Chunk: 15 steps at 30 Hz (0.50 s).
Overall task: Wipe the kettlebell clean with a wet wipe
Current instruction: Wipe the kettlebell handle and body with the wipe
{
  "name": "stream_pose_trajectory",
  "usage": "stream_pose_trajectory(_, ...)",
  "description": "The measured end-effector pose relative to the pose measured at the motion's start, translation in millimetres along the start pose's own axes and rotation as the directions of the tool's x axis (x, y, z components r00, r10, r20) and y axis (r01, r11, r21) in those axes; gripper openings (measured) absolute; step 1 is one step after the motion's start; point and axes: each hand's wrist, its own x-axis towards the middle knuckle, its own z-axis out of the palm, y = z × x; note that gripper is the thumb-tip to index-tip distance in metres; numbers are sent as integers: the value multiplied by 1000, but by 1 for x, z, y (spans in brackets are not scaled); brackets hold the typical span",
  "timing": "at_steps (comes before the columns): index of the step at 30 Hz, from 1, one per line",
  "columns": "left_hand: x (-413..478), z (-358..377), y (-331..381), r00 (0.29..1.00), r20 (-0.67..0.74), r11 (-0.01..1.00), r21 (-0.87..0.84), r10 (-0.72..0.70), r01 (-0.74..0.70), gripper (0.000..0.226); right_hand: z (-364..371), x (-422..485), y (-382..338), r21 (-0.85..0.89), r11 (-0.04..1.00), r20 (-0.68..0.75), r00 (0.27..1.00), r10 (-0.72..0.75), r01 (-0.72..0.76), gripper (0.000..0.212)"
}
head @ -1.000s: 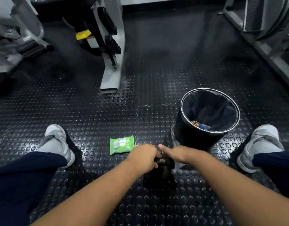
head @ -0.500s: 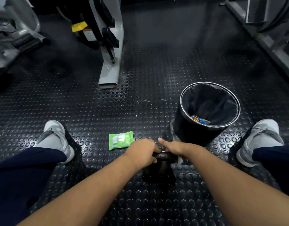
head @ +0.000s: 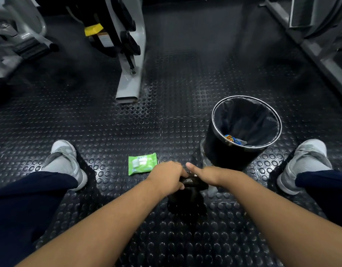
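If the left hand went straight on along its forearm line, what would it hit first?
Most likely the thumb of the right hand, just past the left hand knuckles above the kettlebell handle; beyond that, the bin wall.

A black rubber floor (head: 166,122) with raised round studs filled the room, its studs glinting under overhead light. A grey machine leg (head: 128,81) rested on it at the back, with a yellow label (head: 93,30) above. Pale gym machines (head: 17,35) stood at the left, a grey steel frame (head: 320,47) at the right. A black lined bin (head: 224,153) stood upright.
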Motion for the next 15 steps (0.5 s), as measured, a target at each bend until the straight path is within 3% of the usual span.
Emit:
stream_pose_trajectory(4, 0, 0, 1, 1000, -4, 1000, 7, 2, -2, 47, 4, 12, 1, 26, 999, -24, 999, 29, -29, 117)
stream_pose_trajectory(11, 1, 1, 0, 1000, -4, 1000, -12, 0, 0, 51, 10, 26, 16, 227, 973, -36, 998, 44, -34, 114)
stream_pose_trajectory(15, 1, 1, -1, 1000, 6, 1000, -15, -2, 2, 50, 0, 22, 9, 116, 992, -20, 998, 51, -48, 112)
